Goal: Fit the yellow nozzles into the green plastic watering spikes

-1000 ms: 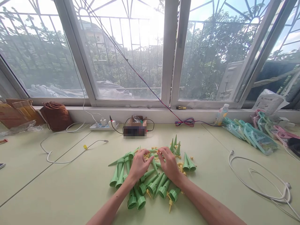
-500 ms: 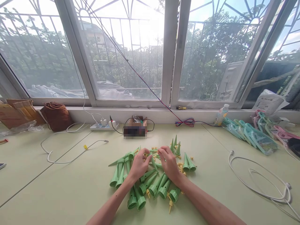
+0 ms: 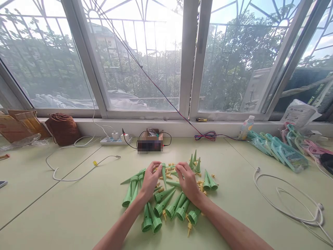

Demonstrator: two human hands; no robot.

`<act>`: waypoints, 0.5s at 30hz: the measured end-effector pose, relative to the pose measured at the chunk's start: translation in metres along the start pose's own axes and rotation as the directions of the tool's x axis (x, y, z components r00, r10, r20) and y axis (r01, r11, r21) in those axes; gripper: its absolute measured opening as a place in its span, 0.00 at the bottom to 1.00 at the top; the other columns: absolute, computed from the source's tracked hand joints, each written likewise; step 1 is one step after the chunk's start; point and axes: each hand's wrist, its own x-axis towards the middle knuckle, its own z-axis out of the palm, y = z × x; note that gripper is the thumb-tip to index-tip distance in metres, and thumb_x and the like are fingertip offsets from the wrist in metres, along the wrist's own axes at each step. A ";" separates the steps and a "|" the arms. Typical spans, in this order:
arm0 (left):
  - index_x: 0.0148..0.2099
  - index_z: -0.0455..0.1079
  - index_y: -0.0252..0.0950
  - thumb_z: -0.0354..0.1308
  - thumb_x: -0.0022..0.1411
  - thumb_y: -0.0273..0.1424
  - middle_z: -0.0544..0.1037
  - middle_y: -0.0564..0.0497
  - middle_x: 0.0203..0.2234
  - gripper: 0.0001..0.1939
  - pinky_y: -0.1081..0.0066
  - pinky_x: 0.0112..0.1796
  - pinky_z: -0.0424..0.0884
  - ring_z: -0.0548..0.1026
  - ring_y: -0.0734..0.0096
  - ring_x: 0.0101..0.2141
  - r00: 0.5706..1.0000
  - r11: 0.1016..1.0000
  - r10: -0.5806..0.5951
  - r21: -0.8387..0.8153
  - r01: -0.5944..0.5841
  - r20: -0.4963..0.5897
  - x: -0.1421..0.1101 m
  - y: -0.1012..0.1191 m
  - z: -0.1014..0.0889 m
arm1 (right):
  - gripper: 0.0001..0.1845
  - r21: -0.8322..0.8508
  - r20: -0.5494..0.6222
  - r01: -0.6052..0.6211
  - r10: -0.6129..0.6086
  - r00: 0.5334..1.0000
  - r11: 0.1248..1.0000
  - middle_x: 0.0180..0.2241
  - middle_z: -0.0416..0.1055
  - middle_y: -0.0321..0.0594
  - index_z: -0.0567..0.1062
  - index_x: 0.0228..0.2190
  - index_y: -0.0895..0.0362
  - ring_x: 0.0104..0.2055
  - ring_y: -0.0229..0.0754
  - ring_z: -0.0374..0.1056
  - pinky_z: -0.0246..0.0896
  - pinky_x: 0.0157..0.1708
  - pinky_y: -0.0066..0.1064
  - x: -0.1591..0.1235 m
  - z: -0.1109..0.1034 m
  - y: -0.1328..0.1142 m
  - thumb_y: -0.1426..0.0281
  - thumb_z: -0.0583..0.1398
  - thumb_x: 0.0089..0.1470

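My left hand (image 3: 150, 180) is closed with a green plastic plant watering spike (image 3: 164, 174) at its fingertips, the spike's wide collar up and its point down. Opposite it, my right hand (image 3: 188, 178) makes a pinch; whatever sits between thumb and finger is too small to make out. Beneath and around both hands lie several more green spikes (image 3: 163, 205), many with open ends facing me. Small yellow nozzle pieces (image 3: 189, 228) are scattered among them. A few spikes (image 3: 198, 166) stand upright on their wide ends behind my right hand.
Behind the pile is a small cardboard box (image 3: 153, 133) with a blurred dark object before it. A power strip (image 3: 111, 140) and brown pouch (image 3: 63, 129) stand left. White cable (image 3: 283, 211) coils at right, near wrapped teal hangers (image 3: 286, 152) and a bottle (image 3: 246, 127).
The spike in my left hand has turned from slanting to nearly upright, collar up. My left hand has shifted slightly left; my right hand has barely moved.
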 end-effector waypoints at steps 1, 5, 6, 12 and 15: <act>0.40 0.66 0.36 0.62 0.56 0.46 0.74 0.49 0.35 0.19 0.70 0.33 0.75 0.75 0.68 0.32 1.000 1.000 -0.016 -0.019 0.016 0.003 0.000 0.000 0.000 | 0.10 0.001 0.000 0.002 -0.002 1.000 1.000 0.39 0.67 0.43 0.71 0.39 0.55 0.41 0.43 0.67 0.66 0.43 0.33 0.000 0.000 0.000 0.76 0.51 0.65; 0.40 0.67 0.36 0.64 0.54 0.45 0.75 0.49 0.34 0.20 0.71 0.30 0.74 0.76 0.67 0.32 0.999 0.998 -0.032 -0.062 0.033 0.018 -0.002 0.002 0.003 | 0.10 0.008 0.002 0.003 -0.003 1.000 1.000 0.39 0.67 0.43 0.71 0.39 0.55 0.41 0.43 0.67 0.67 0.43 0.34 0.001 0.000 -0.001 0.75 0.51 0.65; 0.40 0.67 0.36 0.64 0.53 0.45 0.75 0.49 0.35 0.20 0.71 0.30 0.74 0.76 0.67 0.32 0.999 0.997 -0.034 -0.067 0.035 0.021 -0.002 0.002 0.003 | 0.10 0.010 0.004 0.005 -0.005 1.000 1.000 0.39 0.67 0.43 0.71 0.40 0.55 0.41 0.43 0.67 0.67 0.43 0.34 0.001 0.000 -0.001 0.75 0.51 0.65; 0.39 0.68 0.35 0.66 0.51 0.45 0.77 0.49 0.32 0.21 0.70 0.31 0.74 0.77 0.67 0.30 0.997 0.988 -0.068 -0.137 0.070 0.021 -0.003 0.004 0.005 | 0.09 0.014 0.012 0.008 -0.009 1.000 1.000 0.40 0.68 0.43 0.71 0.41 0.54 0.42 0.44 0.67 0.67 0.43 0.34 0.000 0.000 0.001 0.75 0.52 0.65; 0.38 0.68 0.35 0.66 0.50 0.45 0.78 0.50 0.30 0.20 0.70 0.31 0.74 0.76 0.68 0.29 0.997 0.982 -0.079 -0.169 0.081 0.019 -0.004 0.006 0.006 | 0.09 0.014 0.012 0.006 -0.006 1.000 1.000 0.40 0.68 0.43 0.71 0.41 0.54 0.42 0.44 0.67 0.67 0.43 0.34 -0.001 0.001 0.002 0.76 0.51 0.65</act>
